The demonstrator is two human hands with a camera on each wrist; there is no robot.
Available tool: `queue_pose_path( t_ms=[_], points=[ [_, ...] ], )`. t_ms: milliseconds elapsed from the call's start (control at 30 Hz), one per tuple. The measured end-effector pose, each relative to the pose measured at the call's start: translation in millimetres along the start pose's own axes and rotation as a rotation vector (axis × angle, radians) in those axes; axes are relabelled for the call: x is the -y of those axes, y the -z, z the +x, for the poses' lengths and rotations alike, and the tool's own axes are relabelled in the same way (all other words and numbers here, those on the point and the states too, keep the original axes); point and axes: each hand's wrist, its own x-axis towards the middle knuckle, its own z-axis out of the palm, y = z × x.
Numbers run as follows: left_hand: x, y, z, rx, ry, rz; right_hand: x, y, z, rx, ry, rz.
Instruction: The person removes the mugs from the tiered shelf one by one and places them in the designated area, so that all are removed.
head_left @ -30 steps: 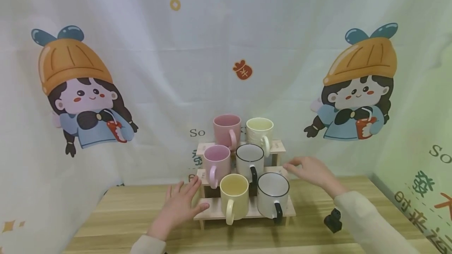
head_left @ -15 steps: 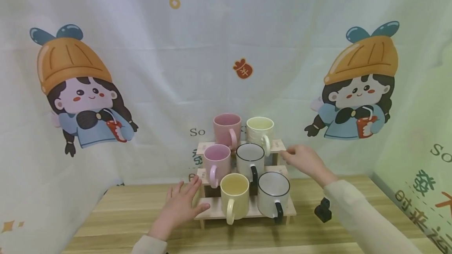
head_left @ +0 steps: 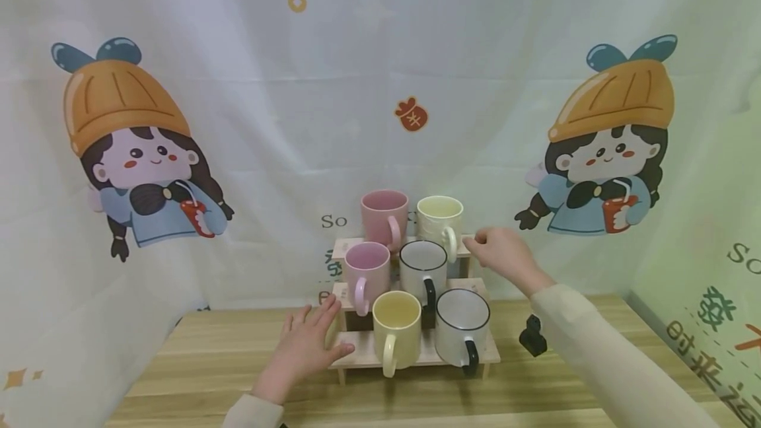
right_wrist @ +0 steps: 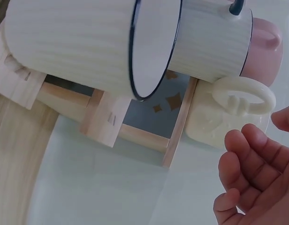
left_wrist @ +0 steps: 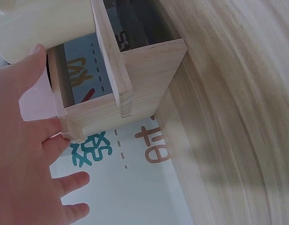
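A three-tier wooden rack (head_left: 436, 358) carries pairs of mugs. On its top tier, a cream mug (head_left: 438, 216) stands to the right of a rose-pink mug (head_left: 374, 213). My right hand (right_wrist: 257, 178) is close beside the cream mug's handle (right_wrist: 266, 101), thumb and loosely bent fingers apart with nothing between them. My left hand (head_left: 306, 342) is spread at the rack's left side; in the left wrist view its fingertips (left_wrist: 62, 136) reach the end of a shelf. A lilac mug (head_left: 365, 269) and a black-rimmed white mug (head_left: 416, 276) fill the middle tier.
On the bottom tier are a yellow mug (head_left: 397, 342) and another black-rimmed white mug (head_left: 454, 342). A small black object (head_left: 533, 335) is beside the right sleeve (head_left: 588, 329). Printed cloth (head_left: 321, 117) hangs behind the wooden table (head_left: 196, 362).
My right hand has risen from beside the middle shelf's right end to the cream mug on top, shifting slightly left. My left hand has stayed by the rack.
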Motion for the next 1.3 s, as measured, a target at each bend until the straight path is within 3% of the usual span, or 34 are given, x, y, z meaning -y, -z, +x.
queue_pose_path(
  t_ms=[200,567,1100,1300],
  points=[
    [-0.4,1.2,0.6,-0.002,-0.004,0.007,9,-0.6,8,-0.025,-0.03,0.013],
    [0.0,1.6,3.4,-0.028,-0.005,0.019,20,-3.5,20,-0.084,0.028,-0.088],
    [-2.3,0.4,-3.0,-0.042,0.014,0.076,30,-16.2,30,-0.026,0.01,-0.173],
    [-2.6,0.2,-2.2,-0.052,0.004,0.085,30,-18.6,32,-0.067,0.053,-0.166]
  ],
)
